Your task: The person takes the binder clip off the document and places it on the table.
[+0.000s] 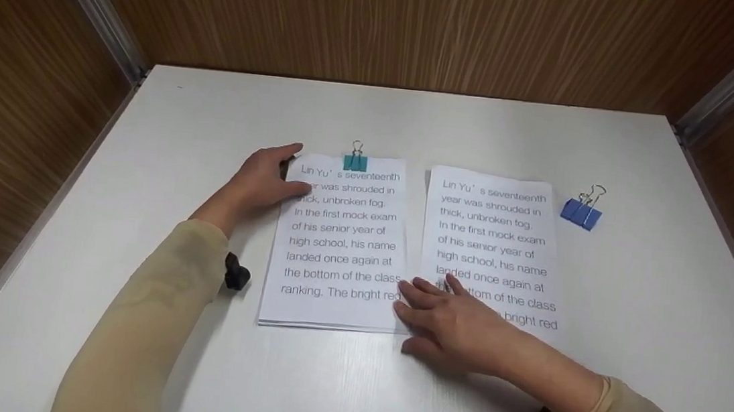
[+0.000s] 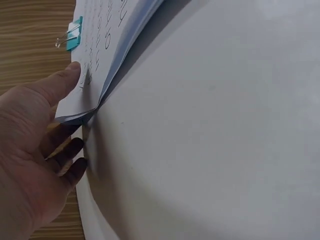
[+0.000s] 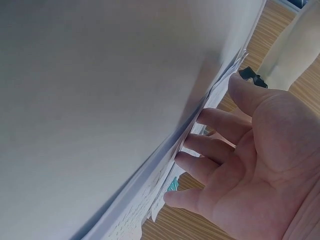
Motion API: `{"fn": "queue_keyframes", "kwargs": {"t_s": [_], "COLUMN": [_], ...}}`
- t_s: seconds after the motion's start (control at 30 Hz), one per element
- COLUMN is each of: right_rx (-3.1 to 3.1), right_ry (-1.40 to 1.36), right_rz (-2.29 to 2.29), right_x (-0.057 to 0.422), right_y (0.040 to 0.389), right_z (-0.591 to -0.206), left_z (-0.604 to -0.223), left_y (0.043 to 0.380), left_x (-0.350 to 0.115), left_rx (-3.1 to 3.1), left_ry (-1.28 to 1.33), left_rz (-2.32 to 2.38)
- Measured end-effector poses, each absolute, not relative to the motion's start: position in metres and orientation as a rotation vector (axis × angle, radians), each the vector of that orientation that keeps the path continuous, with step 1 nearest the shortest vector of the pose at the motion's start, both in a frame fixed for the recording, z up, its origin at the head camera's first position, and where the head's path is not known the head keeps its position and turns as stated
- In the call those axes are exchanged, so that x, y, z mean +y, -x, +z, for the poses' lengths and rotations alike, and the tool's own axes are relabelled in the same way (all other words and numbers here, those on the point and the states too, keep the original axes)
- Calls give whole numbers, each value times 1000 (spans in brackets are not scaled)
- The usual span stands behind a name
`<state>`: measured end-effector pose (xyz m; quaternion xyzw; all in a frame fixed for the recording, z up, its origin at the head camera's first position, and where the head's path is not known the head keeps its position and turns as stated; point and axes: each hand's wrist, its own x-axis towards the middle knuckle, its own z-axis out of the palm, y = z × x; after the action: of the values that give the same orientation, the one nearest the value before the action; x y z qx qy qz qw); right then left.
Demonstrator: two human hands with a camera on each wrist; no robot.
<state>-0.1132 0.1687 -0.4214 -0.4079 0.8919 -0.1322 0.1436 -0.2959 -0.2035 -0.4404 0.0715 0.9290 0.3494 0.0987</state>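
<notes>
A stack of printed sheets (image 1: 343, 244) lies on the left, a teal binder clip (image 1: 356, 162) on its top edge. My left hand (image 1: 265, 176) is at its top-left corner. In the left wrist view, the thumb (image 2: 67, 80) lies over the printed side and the other fingers are at and below the bent corner, gripping it. My right hand (image 1: 456, 326) rests with fairly straight fingers against this stack's lower right edge. Its palm and forearm overlap the bottom of a second printed stack (image 1: 492, 238), which has no clip on its visible edges.
A blue binder clip (image 1: 582, 214) with silver handles lies right of the second stack. Both stacks lie on a white table (image 1: 349, 393). Wood-grain panels (image 1: 384, 26) enclose its back and sides. A small black item (image 1: 237, 273) hangs at the left sleeve's cuff.
</notes>
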Motion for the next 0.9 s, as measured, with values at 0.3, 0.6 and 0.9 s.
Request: {"fn": "queue_keyframes", "kwargs": {"t_s": [0.3,0.6,0.9], "right_rx": [2586,2581,2576], "right_ry": [1207,1194,1188], "right_rz": [-384,-389,-395], "right_x": [169,170,170], "right_y": [112,111,111], "right_z": [-422,-422,-422], "left_z": [-440,-441,-440], "left_y": [294,299,297], "left_x": [-196,-182,-173], "left_rx": [2603,2382,2285], "left_ry": [-162,2,98], "left_rz": [1288,1581,1706]}}
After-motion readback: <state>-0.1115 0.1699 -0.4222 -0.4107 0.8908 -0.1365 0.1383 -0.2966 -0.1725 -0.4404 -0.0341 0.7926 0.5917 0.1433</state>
